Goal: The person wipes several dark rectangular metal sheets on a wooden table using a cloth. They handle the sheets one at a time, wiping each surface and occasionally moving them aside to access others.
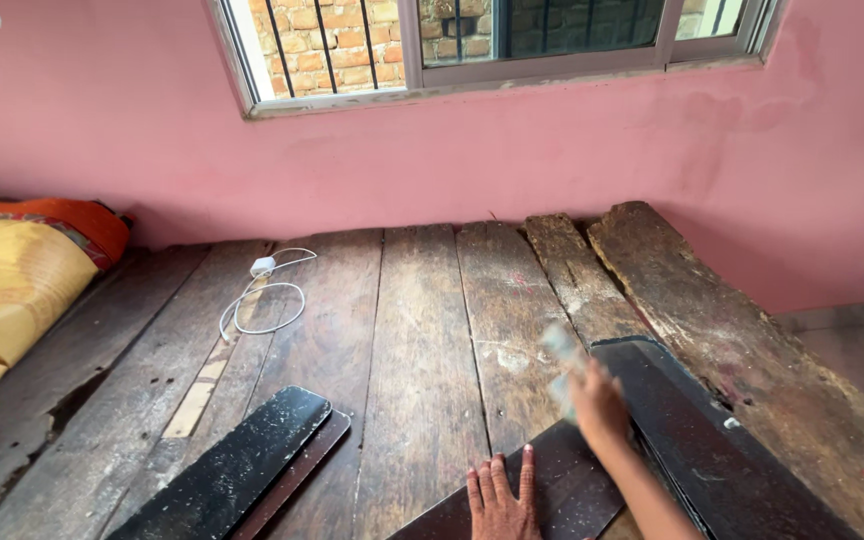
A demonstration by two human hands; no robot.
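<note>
While the yellow mat (7,285) sits at far left and the white charger cable (262,295) lies coiled left of centre on the plank platform (422,330), a loose black board (237,465) rests at lower left. My left hand (500,500), bottom centre, lies flat with fingers spread, apparently steadying the dark brown panel (562,490). Just right, my right hand (600,405), wrist raised, grips a blurred pale cloth (560,360) against the black board edge (692,430).
</note>
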